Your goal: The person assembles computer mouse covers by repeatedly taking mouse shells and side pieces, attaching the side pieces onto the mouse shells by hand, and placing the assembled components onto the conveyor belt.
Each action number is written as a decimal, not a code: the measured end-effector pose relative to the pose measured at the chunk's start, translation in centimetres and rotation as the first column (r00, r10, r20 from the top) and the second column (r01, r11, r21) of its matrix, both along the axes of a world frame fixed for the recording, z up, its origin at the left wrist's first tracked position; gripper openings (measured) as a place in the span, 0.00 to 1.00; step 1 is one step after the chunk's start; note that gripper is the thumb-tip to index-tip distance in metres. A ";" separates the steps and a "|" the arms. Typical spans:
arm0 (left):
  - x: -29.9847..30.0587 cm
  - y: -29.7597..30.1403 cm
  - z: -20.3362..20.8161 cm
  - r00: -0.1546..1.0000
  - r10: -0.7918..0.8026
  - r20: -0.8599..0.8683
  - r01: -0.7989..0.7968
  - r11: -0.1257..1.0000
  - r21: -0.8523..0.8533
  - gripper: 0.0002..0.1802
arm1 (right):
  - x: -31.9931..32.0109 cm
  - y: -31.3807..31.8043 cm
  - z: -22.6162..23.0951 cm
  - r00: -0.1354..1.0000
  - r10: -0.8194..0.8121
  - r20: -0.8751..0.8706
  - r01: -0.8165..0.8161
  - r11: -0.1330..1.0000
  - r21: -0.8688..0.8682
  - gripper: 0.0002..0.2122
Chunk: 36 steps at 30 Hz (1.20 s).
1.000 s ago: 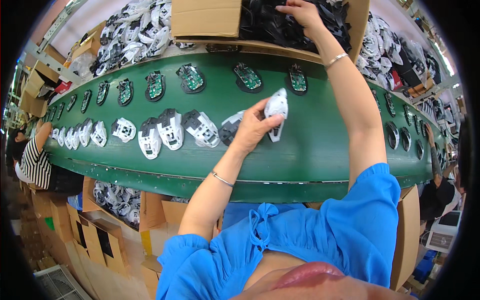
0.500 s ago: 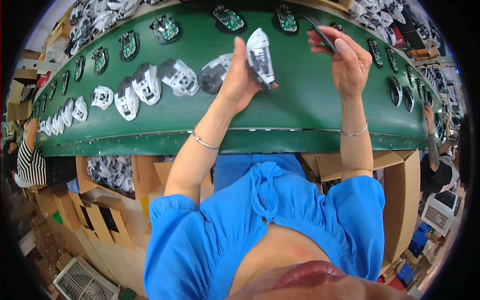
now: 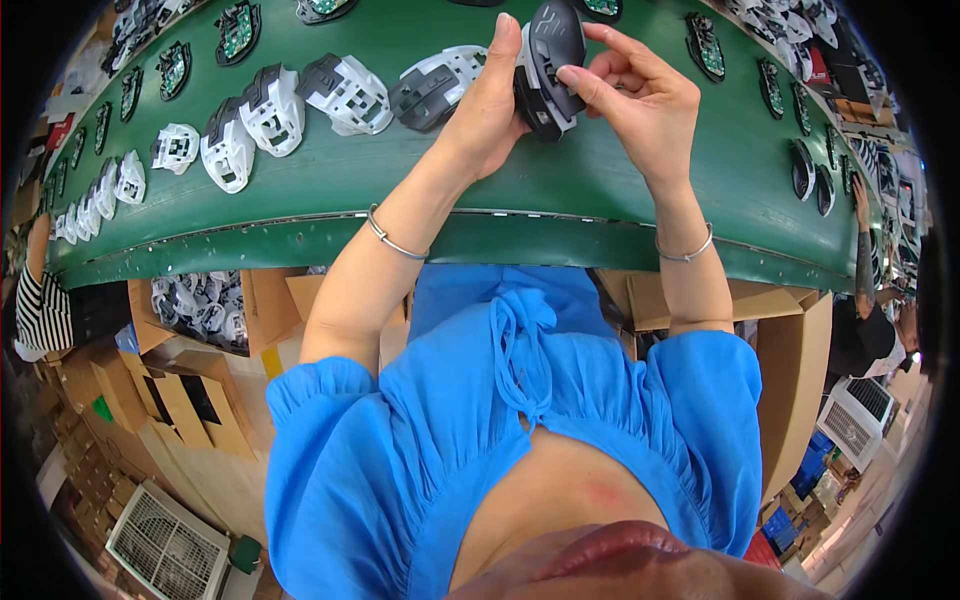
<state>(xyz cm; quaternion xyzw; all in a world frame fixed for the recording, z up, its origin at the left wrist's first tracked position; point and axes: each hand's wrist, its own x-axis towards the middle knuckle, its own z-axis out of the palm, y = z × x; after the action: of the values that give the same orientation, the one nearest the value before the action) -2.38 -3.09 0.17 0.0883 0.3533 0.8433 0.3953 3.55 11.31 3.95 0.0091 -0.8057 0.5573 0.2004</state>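
Above the green work surface, my left hand grips a white and black computer mouse shell, thumb raised along its side. A dark curved cover lies over the top of that shell. The fingers of my right hand pinch the cover's right edge, thumb near its lower part. Whether the cover is seated on the shell, I cannot tell. Just left of my left hand rests a white and dark grey mouse shell; several more, such as this white shell, run off leftward.
Green circuit boards in black bases line the far side of the green surface. Dark covers lie at the right. Below the near edge stand open cardboard boxes. Other people's arms reach in at both ends.
My right hand has brought the dark cover left onto the mouse shell. My left hand still holds the shell, which has moved up and right in the picture. The whole view has shifted.
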 end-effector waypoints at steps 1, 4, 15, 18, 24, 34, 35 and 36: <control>0.0 -0.1 0.0 1.000 0.001 0.007 -0.001 1.000 -0.002 0.42 | 0.1 -0.3 0.2 1.000 0.001 0.007 -0.001 1.000 -0.002 0.22; -0.1 -0.4 0.2 1.000 -0.019 -0.008 0.019 0.999 -0.036 0.41 | 0.3 -1.0 0.7 0.992 -0.010 0.126 0.021 0.996 -0.086 0.23; -0.6 -1.1 -0.1 0.997 -0.078 0.015 0.077 0.995 0.061 0.37 | -0.1 -1.8 2.0 0.951 0.136 0.279 -0.016 0.918 -0.395 0.28; -0.3 -1.2 -0.3 0.987 0.023 -0.162 -0.026 1.000 -0.015 0.35 | -0.5 -1.5 1.4 0.957 0.092 0.275 0.021 0.924 -0.382 0.27; -0.5 -1.9 0.8 0.937 0.003 -0.350 -0.040 0.994 -0.099 0.43 | -0.1 -1.8 1.4 0.968 0.143 0.206 -0.030 0.881 -0.472 0.24; 0.0 -1.3 -0.3 0.802 -0.046 -0.595 -0.163 0.942 -0.293 0.51 | -0.2 -0.8 -0.3 0.981 0.113 0.157 -0.011 0.844 -0.537 0.26; 0.1 -1.3 -0.2 0.784 -0.031 -0.620 -0.189 0.940 -0.286 0.50 | 0.1 -1.2 -0.5 0.998 0.050 0.047 -0.022 0.882 -0.470 0.23; 0.2 -1.4 0.0 0.764 -0.017 -0.645 -0.214 0.937 -0.277 0.50 | 0.3 -1.1 -0.9 0.998 0.043 0.043 -0.018 0.882 -0.470 0.23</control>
<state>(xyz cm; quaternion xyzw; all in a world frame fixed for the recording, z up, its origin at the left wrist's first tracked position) -2.18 -4.49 0.16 0.2819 0.6084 0.7100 0.2152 3.89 10.16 3.09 -0.0413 -0.6516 0.7388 0.1668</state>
